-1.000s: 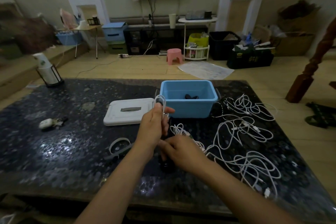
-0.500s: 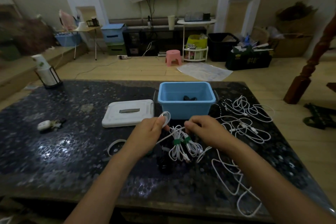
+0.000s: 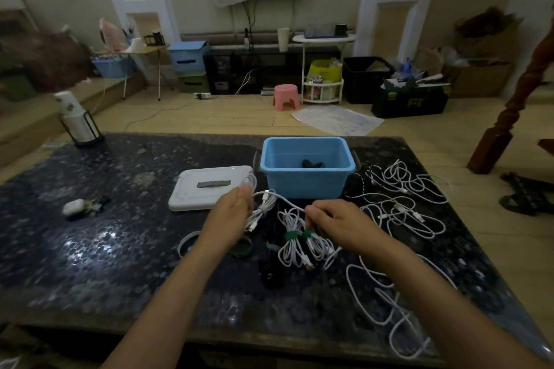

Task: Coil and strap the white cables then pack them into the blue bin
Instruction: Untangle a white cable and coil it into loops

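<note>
My left hand (image 3: pixel 230 216) grips a half-wound coil of white cable (image 3: pixel 260 209) in front of the blue bin (image 3: pixel 305 180). The same cable runs right to my right hand (image 3: pixel 335 220), which pinches it between curled fingers. Below my hands lie two coiled white cables bound with green straps (image 3: pixel 298 244). Loose white cables (image 3: pixel 401 213) are spread over the right side of the dark table (image 3: pixel 90 249), and the free length of cable (image 3: pixel 386 302) trails toward the front right edge. A dark object sits inside the bin.
A white lid (image 3: pixel 209 187) lies left of the bin. Spare straps (image 3: pixel 187 244) lie near my left wrist. A small white case with keys (image 3: pixel 78 207) sits at left, and a cup holder (image 3: pixel 78 123) stands at the far left corner.
My left hand has dropped lower and more loops hang from it. My right hand has slid further right along the cable, away from the left. The view has shifted slightly.
</note>
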A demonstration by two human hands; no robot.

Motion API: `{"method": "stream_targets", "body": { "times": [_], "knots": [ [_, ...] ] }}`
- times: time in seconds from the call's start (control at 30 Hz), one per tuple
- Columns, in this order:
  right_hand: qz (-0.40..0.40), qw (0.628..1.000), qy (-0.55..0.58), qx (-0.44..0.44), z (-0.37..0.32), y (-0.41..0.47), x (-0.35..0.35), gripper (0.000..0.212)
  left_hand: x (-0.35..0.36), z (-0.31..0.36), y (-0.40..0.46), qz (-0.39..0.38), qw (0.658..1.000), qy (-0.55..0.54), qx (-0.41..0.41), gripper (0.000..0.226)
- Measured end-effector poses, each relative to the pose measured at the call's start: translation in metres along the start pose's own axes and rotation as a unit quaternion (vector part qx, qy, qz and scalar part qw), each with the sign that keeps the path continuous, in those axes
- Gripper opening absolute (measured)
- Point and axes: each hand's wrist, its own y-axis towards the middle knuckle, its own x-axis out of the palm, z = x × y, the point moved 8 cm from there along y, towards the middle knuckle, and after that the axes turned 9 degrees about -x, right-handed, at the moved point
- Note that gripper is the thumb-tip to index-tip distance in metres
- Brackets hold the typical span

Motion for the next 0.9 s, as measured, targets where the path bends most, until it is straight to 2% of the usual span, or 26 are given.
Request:
{"method": "stream_targets", "body": {
  "times": [0.17, 0.27, 0.37, 0.6, 0.73, 0.8, 0.9],
  "knots": [
    [0.030, 0.998, 0.051, -0.019, -0.008, 0.001, 0.010, 0.025, 0.016, -0.010, -0.010, -0.044, 0.998, 0.049, -0.004, 0.050],
    [0.011, 0.997, 0.044, -0.060, -0.025, -0.002, 0.030, 0.021, 0.027, -0.008, -0.015, -0.071, 0.997, 0.026, -0.033, 0.052],
    [0.022, 0.996, 0.020, -0.082, -0.034, -0.002, 0.037, 0.023, 0.034, 0.001, -0.018, -0.085, 0.996, -0.002, -0.023, 0.061],
    [0.037, 0.995, -0.022, -0.089, -0.041, -0.003, 0.043, 0.020, 0.043, 0.009, -0.019, -0.127, 0.992, -0.020, 0.001, 0.046],
    [0.038, 0.995, -0.029, -0.087, -0.042, -0.002, 0.046, 0.031, 0.040, 0.010, -0.021, -0.092, 0.996, -0.011, 0.005, 0.054],
    [0.013, 0.996, -0.022, -0.081, -0.041, -0.004, 0.053, 0.036, 0.030, 0.009, -0.017, -0.057, 0.997, -0.057, -0.010, 0.055],
    [-0.028, 0.996, -0.024, -0.083, -0.036, -0.007, 0.063, 0.033, 0.009, 0.006, -0.004, -0.005, 0.988, -0.151, -0.023, 0.054]
  ]
}}
